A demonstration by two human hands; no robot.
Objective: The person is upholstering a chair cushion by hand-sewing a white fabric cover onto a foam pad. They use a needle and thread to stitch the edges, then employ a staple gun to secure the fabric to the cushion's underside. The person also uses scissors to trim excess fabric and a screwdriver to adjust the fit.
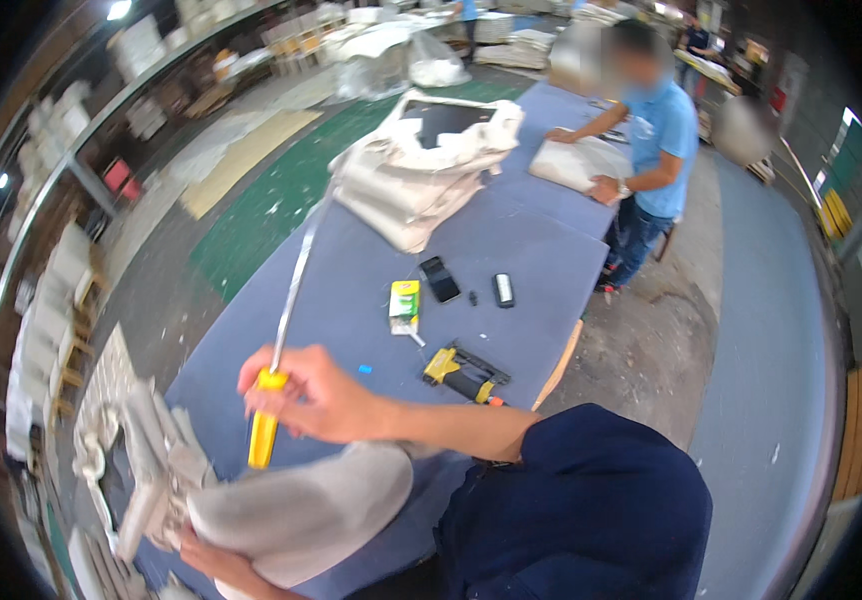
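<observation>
My right hand point(326, 400) is closed around the yellow handle of a long screwdriver point(294, 285). Its thin metal shaft points up and away, over the table. Lower left, my left hand point(216, 560) grips the edge of a pale grey upholstered chair part point(301, 510), partly hidden by my right arm. The fingers of that hand show only in part. Beside it, at the table's left edge, lies a heap of beige upholstered pieces point(151, 460). A yellow and black staple gun point(464, 373) rests right of my right forearm.
On the blue-grey table point(521, 260) lie a small yellow-green box point(404, 307), a phone point(440, 279) and a small black-and-white device point(503, 290). Stacked beige covers point(411, 190) stand farther off. At the far right a person in a blue shirt point(666, 135) handles a pale panel point(576, 163).
</observation>
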